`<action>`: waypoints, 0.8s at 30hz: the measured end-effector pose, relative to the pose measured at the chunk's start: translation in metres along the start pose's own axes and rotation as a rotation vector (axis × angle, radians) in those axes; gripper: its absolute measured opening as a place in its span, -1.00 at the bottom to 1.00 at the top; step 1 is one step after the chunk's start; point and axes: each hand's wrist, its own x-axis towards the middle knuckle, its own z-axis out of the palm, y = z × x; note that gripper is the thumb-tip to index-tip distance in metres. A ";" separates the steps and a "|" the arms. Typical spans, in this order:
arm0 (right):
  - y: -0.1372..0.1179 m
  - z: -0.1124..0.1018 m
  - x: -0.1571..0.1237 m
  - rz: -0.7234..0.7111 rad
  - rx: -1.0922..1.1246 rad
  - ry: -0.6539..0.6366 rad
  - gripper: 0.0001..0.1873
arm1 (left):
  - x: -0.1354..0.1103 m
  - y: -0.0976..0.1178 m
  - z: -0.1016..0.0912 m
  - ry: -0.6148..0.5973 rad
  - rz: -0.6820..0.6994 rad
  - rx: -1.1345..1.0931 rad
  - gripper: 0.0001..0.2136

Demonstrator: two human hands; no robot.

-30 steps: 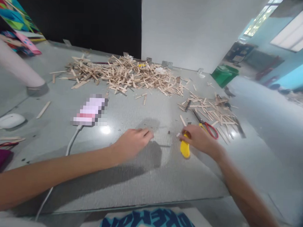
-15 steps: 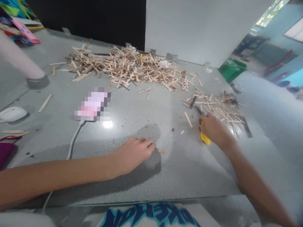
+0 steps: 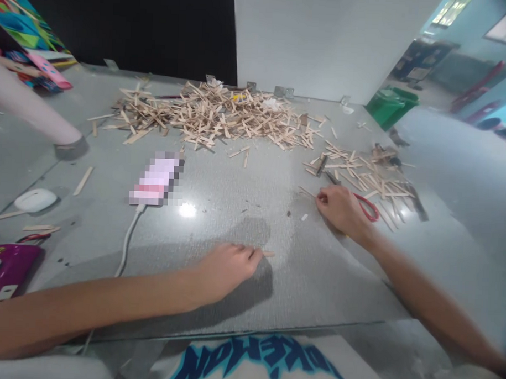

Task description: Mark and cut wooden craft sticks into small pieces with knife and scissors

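My left hand (image 3: 229,271) is closed low over the table, pinching a short wooden craft stick (image 3: 268,254) whose end pokes out past the fingertips. At the right, my right hand (image 3: 343,209) has its thumb and finger together at the end of another thin wooden stick (image 3: 306,191). Beneath and beside that hand lies a cutting tool with a dark metal head (image 3: 332,178) and a red handle (image 3: 370,209); the hand covers most of it. A small loose pile of sticks (image 3: 386,186) is just beyond the right hand.
A big heap of wooden sticks (image 3: 222,119) spreads along the back panel. To the left are a phone (image 3: 156,178) with a white cable (image 3: 129,243), a white earbud case (image 3: 35,200), a purple power strip (image 3: 20,270) and a pale post (image 3: 40,107). A green bin (image 3: 391,108) stands beyond.
My right hand has let go of the cutting tool's yellow handle and shifted slightly left onto a loose stick, which has turned. The red handle now shows. The left hand is nearly still.
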 end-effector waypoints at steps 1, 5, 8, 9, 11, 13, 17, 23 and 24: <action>-0.003 0.000 -0.004 -0.060 0.017 0.014 -0.76 | -0.001 0.002 0.001 0.002 0.002 0.009 -0.54; -0.033 0.004 -0.041 -0.410 -0.017 0.012 -0.73 | -0.007 0.015 0.009 0.119 0.041 0.118 -0.63; -0.064 0.008 -0.075 -0.669 -0.039 -0.041 -0.75 | -0.012 0.026 0.015 0.236 0.102 0.179 -0.69; -0.073 0.009 -0.082 -0.746 -0.048 -0.064 -0.74 | -0.014 0.029 0.016 0.266 0.123 0.189 -0.70; -0.087 0.011 -0.086 -0.842 -0.078 -0.131 -0.72 | -0.016 0.033 0.018 0.311 0.143 0.202 -0.71; -0.092 0.013 -0.071 -0.813 -0.098 -0.165 -0.71 | -0.017 0.033 0.018 0.330 0.146 0.192 -0.73; -0.079 0.017 0.001 -0.536 -0.087 -0.128 -0.70 | -0.015 0.028 0.015 0.326 0.145 0.155 -0.75; -0.044 0.013 0.096 -0.350 -0.114 -0.009 -0.64 | -0.013 0.027 0.016 0.326 0.153 0.145 -0.78; -0.041 0.013 0.103 -0.327 -0.121 0.002 -0.65 | -0.012 0.027 0.017 0.323 0.153 0.150 -0.79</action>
